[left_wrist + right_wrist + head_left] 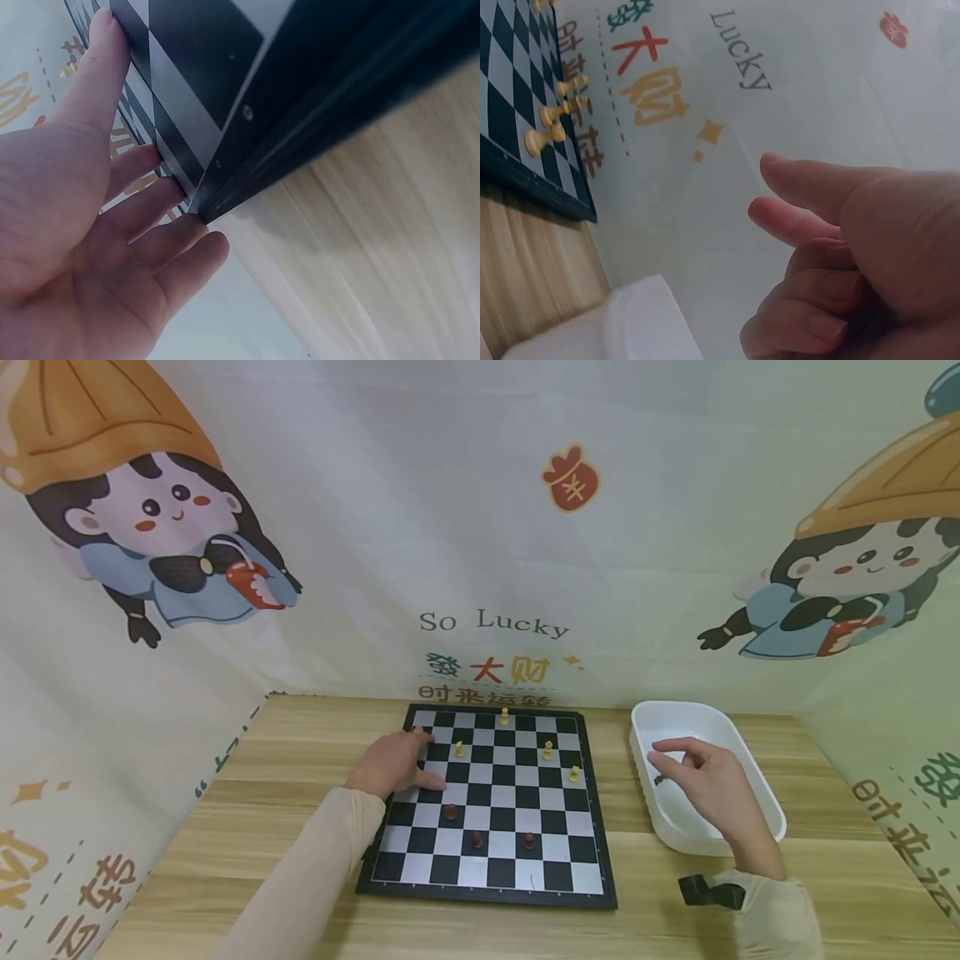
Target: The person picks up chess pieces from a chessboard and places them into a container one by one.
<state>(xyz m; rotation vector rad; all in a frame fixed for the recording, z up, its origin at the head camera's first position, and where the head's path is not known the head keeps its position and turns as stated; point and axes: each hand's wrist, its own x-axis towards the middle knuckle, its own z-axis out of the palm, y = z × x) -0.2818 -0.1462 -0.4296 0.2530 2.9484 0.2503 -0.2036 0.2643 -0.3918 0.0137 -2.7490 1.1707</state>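
Note:
A black and white chessboard [510, 897] lies on the table, with my left hand [390, 764] resting on its left side. The left thumb lies over the squares, and the other fingers touch the board's edge in the left wrist view. Several pale yellow chess pieces [548, 750] stand on the far half; three dark red pieces [477, 839] are on the near half. Over the white plastic tub [757, 777] is my right hand [705, 781], thumb and index finger extended and apart, the rest curled. A small dark piece [658, 779] shows just below that thumb.
The wooden table [255, 793] carries the board and, to its right, the tub. A printed cloth [480, 527] with cartoon figures hangs behind and along both sides. A black strap [711, 892] is at my right wrist.

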